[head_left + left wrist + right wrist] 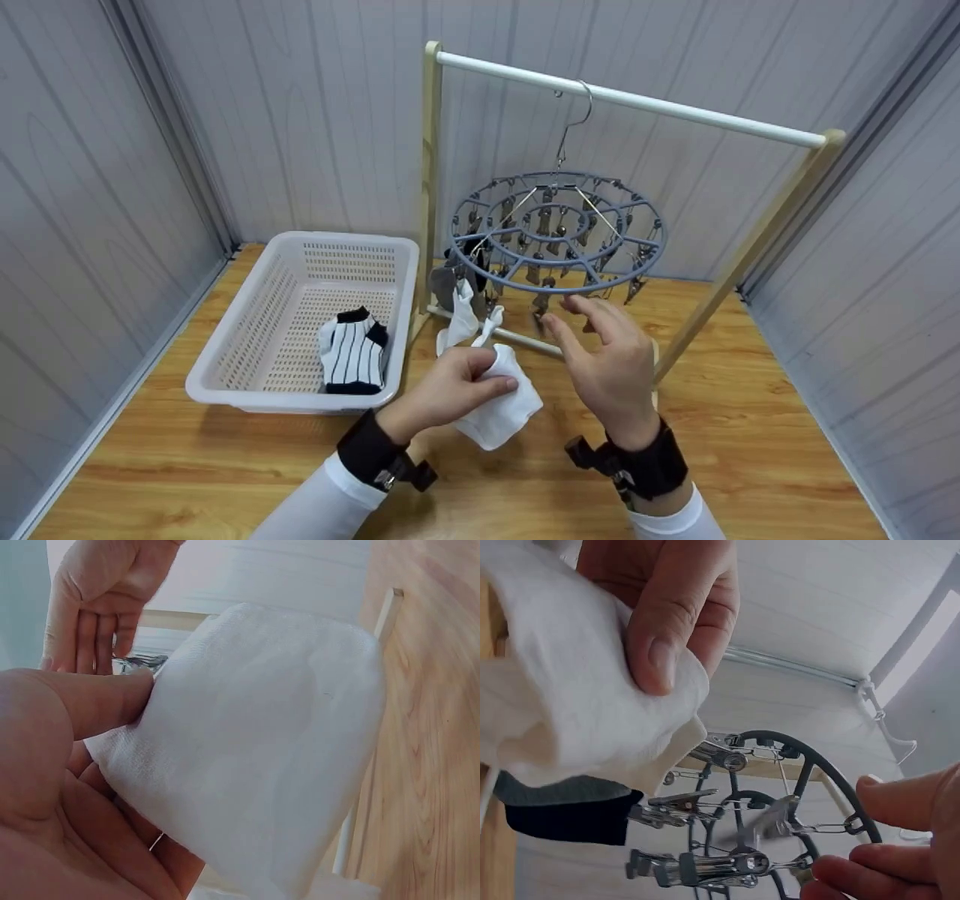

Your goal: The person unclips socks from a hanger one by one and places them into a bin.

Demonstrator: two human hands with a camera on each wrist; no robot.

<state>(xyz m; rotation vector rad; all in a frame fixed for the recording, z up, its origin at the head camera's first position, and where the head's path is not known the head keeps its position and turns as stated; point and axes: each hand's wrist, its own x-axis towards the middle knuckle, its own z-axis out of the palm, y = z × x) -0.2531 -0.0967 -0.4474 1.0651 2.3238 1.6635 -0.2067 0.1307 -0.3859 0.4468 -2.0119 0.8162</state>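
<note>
My left hand [457, 386] pinches a white sock [504, 405] between thumb and fingers, below the front left of a round grey clip hanger [577, 287]. In the left wrist view, the white sock [262, 735] spreads broad and flat past the thumb. My right hand [611, 356] is raised at the hanger's front edge, thumb and fingers apart beside a metal clip [541, 301]. The right wrist view shows that right hand [900, 847] near the grey ring, with nothing between thumb and fingers. Another white sock [460, 319] hangs from the hanger's left side.
Grey and black socks [444, 289] hang behind the white one. A white basket [206, 386] at left holds striped black-and-white socks [352, 356]. The hanger hooks over the white rail [705, 114] of a wooden-legged rack [750, 255] on the wood-grain table [750, 450].
</note>
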